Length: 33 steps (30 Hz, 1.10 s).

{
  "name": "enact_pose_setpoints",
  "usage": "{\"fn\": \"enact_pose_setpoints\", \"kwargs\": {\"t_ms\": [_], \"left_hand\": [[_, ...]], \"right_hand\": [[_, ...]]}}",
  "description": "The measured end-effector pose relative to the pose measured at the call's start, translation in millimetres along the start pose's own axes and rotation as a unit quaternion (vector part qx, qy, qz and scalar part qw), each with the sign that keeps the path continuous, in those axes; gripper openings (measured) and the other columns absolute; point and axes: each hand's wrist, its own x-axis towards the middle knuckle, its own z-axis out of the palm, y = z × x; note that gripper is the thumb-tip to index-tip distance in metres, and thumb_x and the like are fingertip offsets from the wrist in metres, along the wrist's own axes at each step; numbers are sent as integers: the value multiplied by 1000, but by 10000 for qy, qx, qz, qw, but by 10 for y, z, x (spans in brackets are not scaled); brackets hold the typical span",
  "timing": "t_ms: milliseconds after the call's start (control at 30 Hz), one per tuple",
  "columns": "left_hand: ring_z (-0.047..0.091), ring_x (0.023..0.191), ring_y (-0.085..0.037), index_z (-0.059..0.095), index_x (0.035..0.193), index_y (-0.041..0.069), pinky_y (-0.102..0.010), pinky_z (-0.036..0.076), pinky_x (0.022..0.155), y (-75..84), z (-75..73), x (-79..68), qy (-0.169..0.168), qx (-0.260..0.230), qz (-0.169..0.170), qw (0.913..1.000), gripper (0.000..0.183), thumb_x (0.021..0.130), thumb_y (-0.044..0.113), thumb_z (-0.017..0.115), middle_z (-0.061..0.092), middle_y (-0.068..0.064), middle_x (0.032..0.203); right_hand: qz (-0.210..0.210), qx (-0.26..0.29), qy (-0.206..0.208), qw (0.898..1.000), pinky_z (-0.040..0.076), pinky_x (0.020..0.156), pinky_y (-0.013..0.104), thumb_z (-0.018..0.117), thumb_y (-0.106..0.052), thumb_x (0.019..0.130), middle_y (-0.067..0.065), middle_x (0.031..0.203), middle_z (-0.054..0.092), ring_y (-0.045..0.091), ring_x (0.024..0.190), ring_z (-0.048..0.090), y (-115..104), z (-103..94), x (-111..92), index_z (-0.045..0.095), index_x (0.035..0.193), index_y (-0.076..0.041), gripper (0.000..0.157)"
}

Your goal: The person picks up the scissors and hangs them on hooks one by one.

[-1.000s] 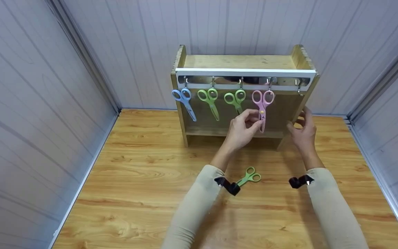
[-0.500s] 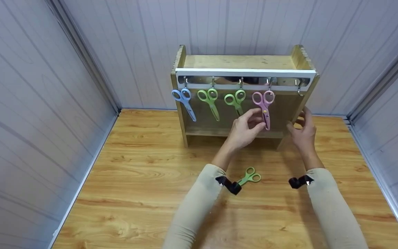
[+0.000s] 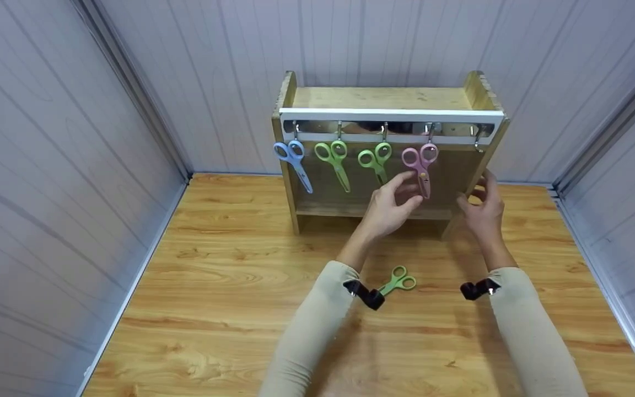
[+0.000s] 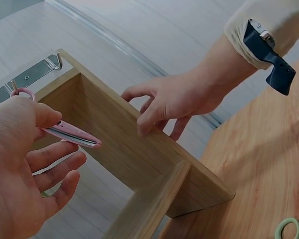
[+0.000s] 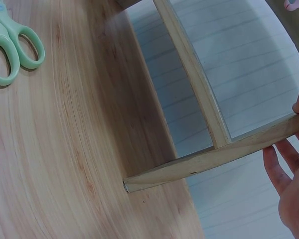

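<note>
Pink scissors [image 3: 420,165] hang by one finger loop from the fourth hook of the rail. Beside their blades is my left hand [image 3: 386,209], thumb and fingers spread apart; the left wrist view shows the blades [image 4: 74,133] close to the thumb, and any light touch is hard to tell. My right hand [image 3: 484,207] grips the right side panel of a wooden shelf [image 3: 422,98], thumb at its front edge and fingers behind. Blue scissors [image 3: 295,160] and two green pairs [image 3: 335,161] hang on the hooks to the left. One more green pair [image 5: 12,47] lies on the wooden surface.
A white-framed hook rail [image 3: 392,116] runs along the shelf's top front, its rightmost hook [image 3: 478,140] bare. Pale panelled walls [image 3: 229,82] stand behind and at both sides. The wood-grain surface [image 3: 218,309] spreads in front of the shelf.
The left thumb and fingers have parted from the pink scissors' blades, which earlier were pinched and have swung slightly rightward and back. The right hand has stayed on the shelf panel.
</note>
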Motion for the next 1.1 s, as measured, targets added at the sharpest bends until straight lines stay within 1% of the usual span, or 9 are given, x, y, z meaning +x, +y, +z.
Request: {"fn": "enact_pose_setpoints", "kwargs": {"t_ms": [167, 300, 433, 500, 600, 667, 867, 967, 1100], "left_hand": [[77, 135, -29, 61, 157, 6, -20, 60, 102, -19, 4, -4, -41, -85, 36, 9999, 52, 107, 9, 74, 79, -18, 144], [78, 134, -32, 60, 158, 5, -23, 61, 103, -31, 1, -11, -90, -161, 51, 9998, 54, 106, 7, 74, 78, -20, 144], [77, 134, -36, 59, 159, 4, -31, 64, 106, -59, 1, -18, -129, -275, 112, 9995, 55, 106, 4, 73, 77, -22, 145], [77, 134, -39, 59, 159, 3, -37, 64, 108, -82, 2, -20, -135, -336, 153, 9992, 55, 106, 3, 73, 76, -24, 145], [76, 134, -41, 59, 159, 3, -41, 64, 109, -116, 4, -25, -144, -377, 196, 9990, 55, 105, 2, 72, 75, -24, 146], [76, 134, -42, 59, 159, 4, -40, 64, 110, -135, 3, -29, -155, -394, 207, 9989, 55, 106, 2, 72, 75, -24, 147], [76, 134, -43, 58, 160, 5, -39, 65, 109, -189, 8, -75, -224, -514, 110, 9984, 55, 107, 1, 69, 73, -25, 149], [77, 132, -41, 58, 160, 4, -38, 65, 108, -220, 15, -111, -263, -552, 75, 9981, 54, 107, 0, 68, 72, -27, 151], [78, 130, -39, 59, 159, 3, -40, 65, 109, -254, 23, -162, -310, -407, 71, 9987, 51, 108, 3, 68, 72, -26, 151]], "right_hand": [[-19, -210, 10, 9998, 55, 86, 9, 73, 4, 99, 19, 143, 67, -5, 103, 64, -11, -5, -10, 49, 167, -11, 73], [-50, -253, 4, 9997, 54, 91, 11, 72, 3, 100, 20, 143, 67, -6, 103, 63, -15, -4, -16, 48, 167, -10, 73], [-52, -206, -37, 9998, 53, 91, 9, 71, 2, 101, 20, 144, 65, -1, 106, 63, -12, -7, -19, 47, 168, -10, 72], [-20, -171, -96, 9998, 54, 89, 9, 71, 1, 102, 20, 146, 64, 2, 110, 64, -14, -13, -20, 46, 168, -11, 72], [20, -147, -149, 9998, 55, 85, 8, 71, -2, 103, 20, 148, 63, 6, 113, 63, -20, -24, -23, 45, 170, -12, 72], [37, -150, -145, 9998, 56, 84, 8, 71, -3, 103, 19, 149, 63, 5, 113, 64, -17, -27, -20, 45, 170, -13, 72], [-68, -228, -37, 9997, 54, 81, 7, 72, -2, 102, 15, 142, 65, -1, 106, 65, 18, -12, -8, 48, 168, -13, 71], [-86, -310, -10, 9995, 53, 84, 8, 72, -2, 102, 16, 142, 66, -2, 105, 64, 17, -7, -7, 47, 168, -12, 71], [-77, -320, -26, 9995, 53, 88, 9, 72, -2, 102, 19, 144, 66, 0, 107, 64, 5, -10, -7, 47, 168, -12, 71]]}}
